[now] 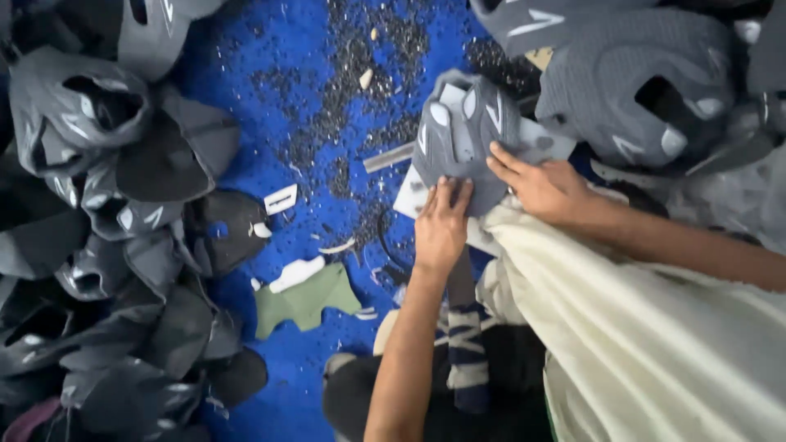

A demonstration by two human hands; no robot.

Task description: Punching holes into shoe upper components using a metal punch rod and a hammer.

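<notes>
A grey knitted shoe upper (pixel 460 131) with pale stripe marks lies in front of me on a blue surface (pixel 262 74). My left hand (pixel 440 225) presses on its lower edge, fingers together and flat. My right hand (pixel 542 187) rests on its right side, fingers spread over the fabric. Both hands hold the piece down over a cream-coloured cloth (pixel 639 327) that drapes across my lap. A pale card piece (pixel 409 196) peeks out beneath the upper.
A pile of dark grey shoe uppers (pixel 98 229) fills the left side. More uppers (pixel 639 82) are stacked at top right. Dark trimmings (pixel 360 90) and white scraps (pixel 296 272) litter the blue surface, beside a green fabric piece (pixel 307 299).
</notes>
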